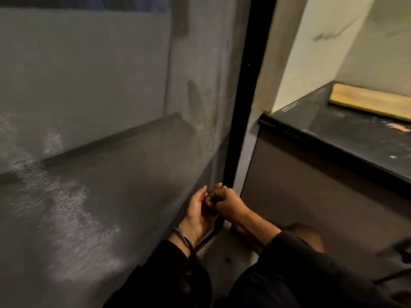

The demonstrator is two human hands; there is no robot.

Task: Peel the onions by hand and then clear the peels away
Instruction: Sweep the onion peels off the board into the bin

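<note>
No onion shows in this head view. My left hand (196, 210) and my right hand (230, 202) meet low down, beside the foot of a black door frame (242, 107). The left palm faces right with relaxed fingers, and a metal bangle sits on that wrist. The right hand's fingers curl against the left palm and fingers. Anything held between them is hidden. A small pale scrap, perhaps peel (399, 127), lies on the dark countertop (347, 138) at the right.
A grey mesh screen door (100, 130) fills the left half. The counter's brown front panel (311, 196) stands right of the hands. A wooden board (369, 101) lies at the counter's back. My bare foot (244, 233) rests on the pale floor below.
</note>
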